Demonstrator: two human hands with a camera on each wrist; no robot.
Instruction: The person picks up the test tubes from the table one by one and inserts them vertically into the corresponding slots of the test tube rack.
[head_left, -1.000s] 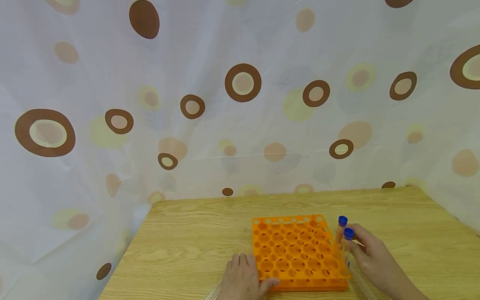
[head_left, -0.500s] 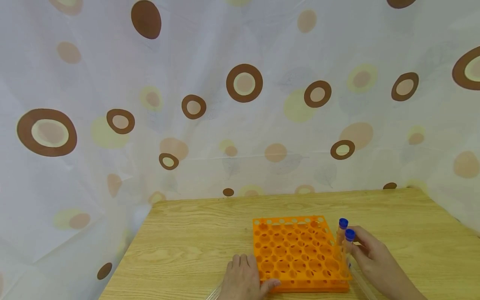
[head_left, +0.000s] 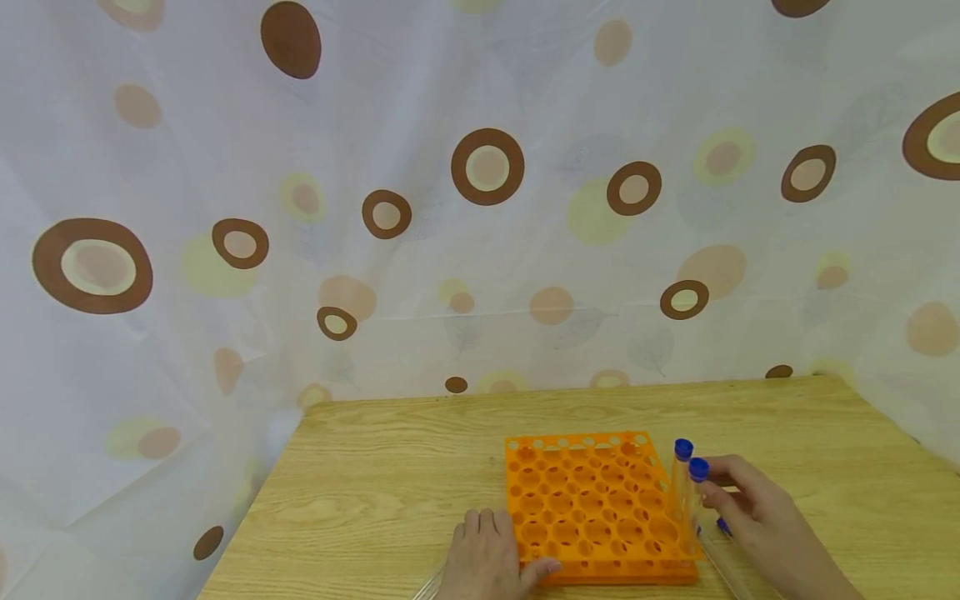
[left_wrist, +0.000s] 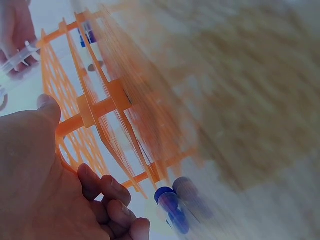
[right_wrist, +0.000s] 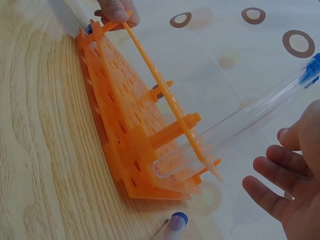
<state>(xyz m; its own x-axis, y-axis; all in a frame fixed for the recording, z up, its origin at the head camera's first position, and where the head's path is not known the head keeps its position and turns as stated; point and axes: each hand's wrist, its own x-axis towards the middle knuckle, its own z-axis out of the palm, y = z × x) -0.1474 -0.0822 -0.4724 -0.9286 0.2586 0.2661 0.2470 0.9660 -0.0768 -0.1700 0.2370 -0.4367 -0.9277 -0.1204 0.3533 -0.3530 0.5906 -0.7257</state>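
My left hand (head_left: 483,554) grips the near left corner of an orange test tube rack (head_left: 600,572), with its thumb on top. In the left wrist view the fingers (left_wrist: 117,192) curl beside the rack. Two clear test tubes with blue caps stand in the rack's right side: a farther tube (head_left: 681,475) and a nearer tube (head_left: 695,496). Just right of them is my right hand (head_left: 757,517). In the right wrist view its fingers (right_wrist: 272,167) are spread and apart from the tube (right_wrist: 250,107), holding nothing.
Right of the rack, a clear tube (head_left: 723,567) lies on the wooden table (head_left: 375,475), and another blue cap (head_left: 723,527) shows beside my right hand. Clear tubes (head_left: 427,587) lie beside my left hand. A patterned white sheet (head_left: 525,242) hangs behind the table.
My right hand has drawn slightly back to the right from the two standing tubes, uncovering a blue cap on the table. The left hand and the rack stay in place.
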